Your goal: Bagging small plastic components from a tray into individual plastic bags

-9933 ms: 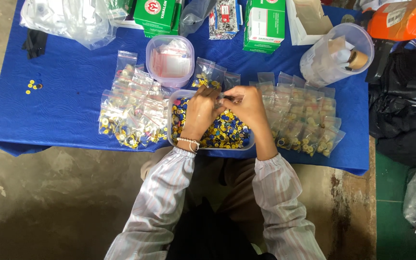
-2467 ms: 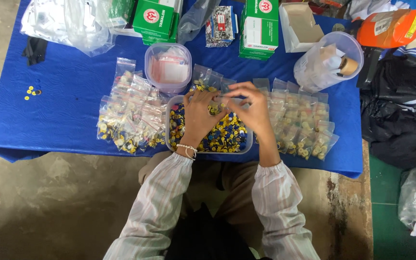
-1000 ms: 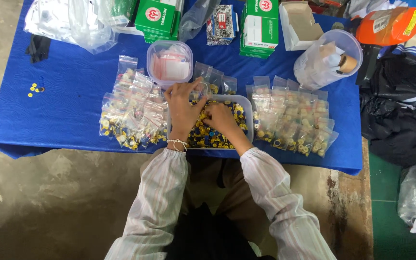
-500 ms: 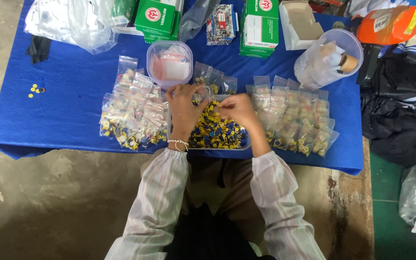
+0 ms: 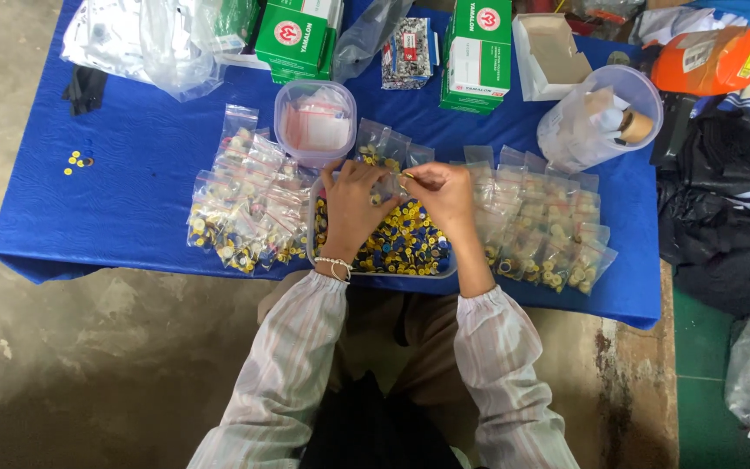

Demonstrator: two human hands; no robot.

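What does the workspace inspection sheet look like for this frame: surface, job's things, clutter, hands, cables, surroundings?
Surface: blue table cover, wrinkled, on a low table.
Job's things: clear tray of yellow and blue caps; a small clear bag between both hands; filled bags piled left and right.
Clutter: green boxes, round lidded tub, open white box, clear container, loose yellow caps.
Hands: left hand and right hand over the tray, pinching the bag.
Cables: nothing seen.
Surroundings: concrete floor; dark clothing at right.
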